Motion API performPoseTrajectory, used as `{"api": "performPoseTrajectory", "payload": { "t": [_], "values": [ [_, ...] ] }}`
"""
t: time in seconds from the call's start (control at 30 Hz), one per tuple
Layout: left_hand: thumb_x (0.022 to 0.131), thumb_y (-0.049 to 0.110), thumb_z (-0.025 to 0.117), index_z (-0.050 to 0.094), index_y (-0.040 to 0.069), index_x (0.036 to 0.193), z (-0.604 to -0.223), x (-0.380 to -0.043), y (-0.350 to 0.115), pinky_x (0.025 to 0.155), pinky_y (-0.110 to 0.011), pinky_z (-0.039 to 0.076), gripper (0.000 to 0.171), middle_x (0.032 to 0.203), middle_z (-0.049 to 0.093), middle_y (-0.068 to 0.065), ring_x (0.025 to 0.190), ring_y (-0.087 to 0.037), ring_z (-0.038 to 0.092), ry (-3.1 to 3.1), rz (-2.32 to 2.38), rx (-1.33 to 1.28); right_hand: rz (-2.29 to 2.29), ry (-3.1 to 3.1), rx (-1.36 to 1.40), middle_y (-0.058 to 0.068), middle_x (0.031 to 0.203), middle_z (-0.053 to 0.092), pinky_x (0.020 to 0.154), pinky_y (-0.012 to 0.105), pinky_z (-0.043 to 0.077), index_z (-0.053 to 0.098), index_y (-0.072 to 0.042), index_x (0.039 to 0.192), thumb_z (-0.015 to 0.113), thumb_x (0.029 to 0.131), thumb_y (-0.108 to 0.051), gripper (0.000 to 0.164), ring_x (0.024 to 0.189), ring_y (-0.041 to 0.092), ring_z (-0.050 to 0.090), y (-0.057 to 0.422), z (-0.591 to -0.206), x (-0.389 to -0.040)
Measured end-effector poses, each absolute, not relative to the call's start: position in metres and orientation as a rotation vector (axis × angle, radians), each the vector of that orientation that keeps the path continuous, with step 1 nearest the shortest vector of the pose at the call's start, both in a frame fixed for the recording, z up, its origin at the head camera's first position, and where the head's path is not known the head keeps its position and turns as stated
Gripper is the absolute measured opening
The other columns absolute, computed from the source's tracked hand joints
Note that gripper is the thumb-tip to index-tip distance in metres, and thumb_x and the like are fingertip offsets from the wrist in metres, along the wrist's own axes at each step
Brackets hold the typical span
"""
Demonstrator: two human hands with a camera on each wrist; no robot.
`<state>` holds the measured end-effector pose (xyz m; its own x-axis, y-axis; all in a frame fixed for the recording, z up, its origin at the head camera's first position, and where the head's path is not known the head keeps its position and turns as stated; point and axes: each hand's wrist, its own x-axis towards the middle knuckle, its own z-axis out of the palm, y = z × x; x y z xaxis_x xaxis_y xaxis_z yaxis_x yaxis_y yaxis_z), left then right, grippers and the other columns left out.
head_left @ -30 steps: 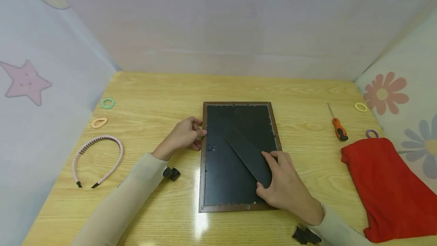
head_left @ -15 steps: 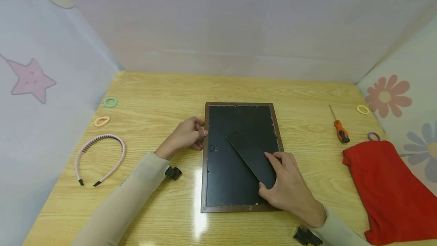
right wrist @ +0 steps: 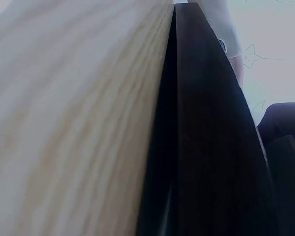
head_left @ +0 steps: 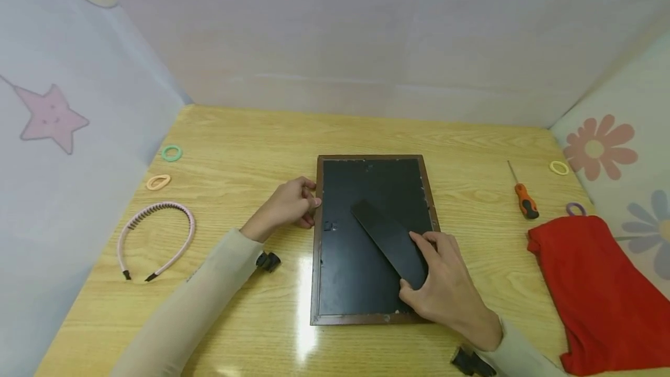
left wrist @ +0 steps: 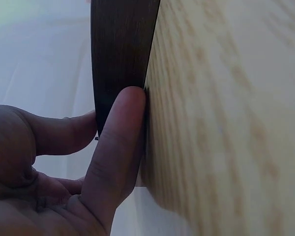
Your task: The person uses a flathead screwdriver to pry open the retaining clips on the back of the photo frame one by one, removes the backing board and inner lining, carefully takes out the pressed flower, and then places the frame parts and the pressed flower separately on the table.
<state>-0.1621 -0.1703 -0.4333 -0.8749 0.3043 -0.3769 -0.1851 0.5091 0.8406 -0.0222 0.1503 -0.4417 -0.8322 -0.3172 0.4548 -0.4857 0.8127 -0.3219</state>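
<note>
A picture frame [head_left: 366,292] lies face down on the wooden table, its black back up inside a brown border. Across that back slants a black stand leg [head_left: 389,240]. My right hand [head_left: 447,281] pinches the leg's lower end, thumb on the left edge and fingers on the right. At the frame's left side, my left hand [head_left: 288,202] grips the border, thumb over the top. The left wrist view has a finger [left wrist: 120,123] pressed against the frame's dark side [left wrist: 120,49], low by the tabletop. The right wrist view shows mostly the frame's side [right wrist: 211,128].
To the left lie a pink headband [head_left: 157,205], an orange hair tie [head_left: 158,182] and a green one [head_left: 171,153]. To the right are a screwdriver [head_left: 526,201], a yellow hair tie [head_left: 559,168], a purple one [head_left: 576,209] and a red cloth [head_left: 597,290].
The head view has shifted slightly, so everything sits a little further right in it. Both hands keep their hold on the frame and the stand leg.
</note>
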Motion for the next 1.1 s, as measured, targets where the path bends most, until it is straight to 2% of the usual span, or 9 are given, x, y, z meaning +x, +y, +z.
{"api": "performPoseTrajectory", "payload": {
  "t": [0.43,0.57,0.73,0.83,0.97,1.1],
  "values": [
    [0.102,0.018,0.06,0.042,0.002,0.147,-0.428,-0.167,-0.17,0.067,-0.035,0.066,0.052,0.109,0.065,-0.015,0.075,-0.026,0.073,2.283,1.322,0.096,0.651,-2.638,0.597,0.02,0.114,0.058,0.085,0.049,0.053,0.064,0.003,0.128,0.083,0.061,-0.025,0.075,0.106,0.034,0.054,0.154,-0.445,-0.03],
    [0.102,0.019,0.06,0.042,0.002,0.147,-0.429,-0.168,-0.17,0.066,-0.035,0.066,0.052,0.109,0.066,-0.015,0.074,-0.026,0.072,2.286,1.317,0.098,0.616,-2.77,0.557,0.019,0.12,0.057,0.091,0.051,0.054,0.061,0.002,0.131,0.082,0.066,-0.027,0.075,0.111,0.035,0.053,0.154,-0.44,-0.03],
    [0.102,0.02,0.059,0.042,0.002,0.147,-0.43,-0.168,-0.17,0.065,-0.035,0.065,0.051,0.109,0.066,-0.014,0.073,-0.026,0.072,2.304,1.309,0.091,0.536,-2.965,0.505,0.019,0.129,0.055,0.097,0.052,0.052,0.053,0.001,0.141,0.08,0.077,-0.033,0.077,0.117,0.035,0.049,0.151,-0.433,-0.029],
    [0.102,0.02,0.059,0.043,0.002,0.146,-0.431,-0.167,-0.169,0.064,-0.035,0.065,0.051,0.109,0.067,-0.014,0.072,-0.025,0.072,2.323,1.301,0.082,0.502,-3.009,0.534,0.02,0.132,0.053,0.099,0.052,0.051,0.047,0.001,0.147,0.081,0.08,-0.04,0.086,0.119,0.036,0.047,0.151,-0.432,-0.028],
    [0.1,0.022,0.062,0.043,0.002,0.147,-0.431,-0.165,-0.166,0.063,-0.034,0.065,0.054,0.108,0.068,-0.014,0.07,-0.023,0.072,2.337,1.292,0.075,0.493,-3.006,0.569,0.021,0.13,0.053,0.097,0.05,0.052,0.044,0.003,0.149,0.086,0.075,-0.048,0.099,0.117,0.035,0.048,0.151,-0.436,-0.029],
    [0.097,0.023,0.067,0.041,0.002,0.15,-0.43,-0.162,-0.163,0.063,-0.034,0.065,0.063,0.107,0.069,-0.013,0.071,-0.021,0.073,2.341,1.289,0.079,0.598,-2.931,0.515,0.019,0.123,0.056,0.092,0.048,0.053,0.052,0.003,0.143,0.091,0.071,-0.037,0.091,0.112,0.034,0.051,0.152,-0.444,-0.034]
  ]
}}
